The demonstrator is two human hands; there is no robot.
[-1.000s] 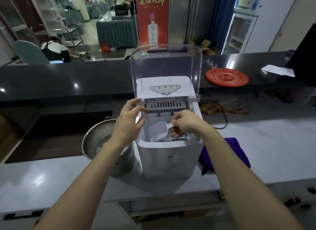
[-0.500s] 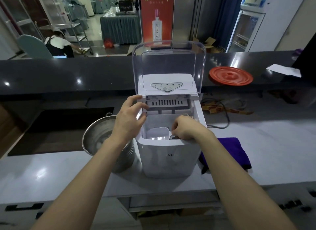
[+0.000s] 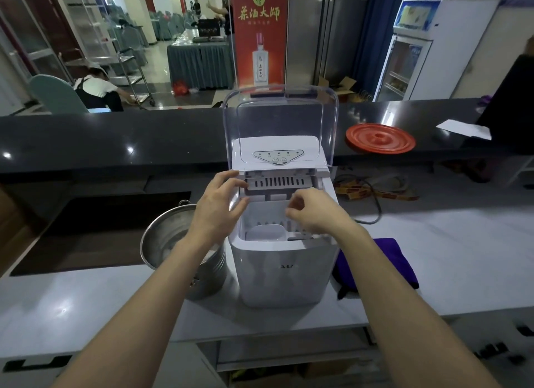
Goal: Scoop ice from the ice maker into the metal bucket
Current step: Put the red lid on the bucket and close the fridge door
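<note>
Farthest left on the pale bench is the metal bucket, upright and just beside the left wall of the ice maker. I cannot tell whether the two touch. My left forearm crosses over the bucket's near rim, and there is something pale in the bottom that I cannot make out.

My left grip is on the upper left corner of the ice maker's opening. The fingers lie over the rim, the thumb reaches across the wall towards the inside, and the machine's edge is held between them.

The ice maker sits at the centre of the bench with its clear lid standing raised at the back. The white scoop lies down in the basket with its bowl to the left and its handle pointing right. I cannot pick out any ice from here.

My right grip hovers over the right half of the opening, above the scoop's handle and apart from it. Its fingers are loosely curled, thumb and forefinger parted, and it holds nothing.

Right of the machine a purple cloth lies partly under my right forearm, with a cable looping behind it. A red lid lies on the dark upper bench, and a sheet of white paper lies farther right.
</note>
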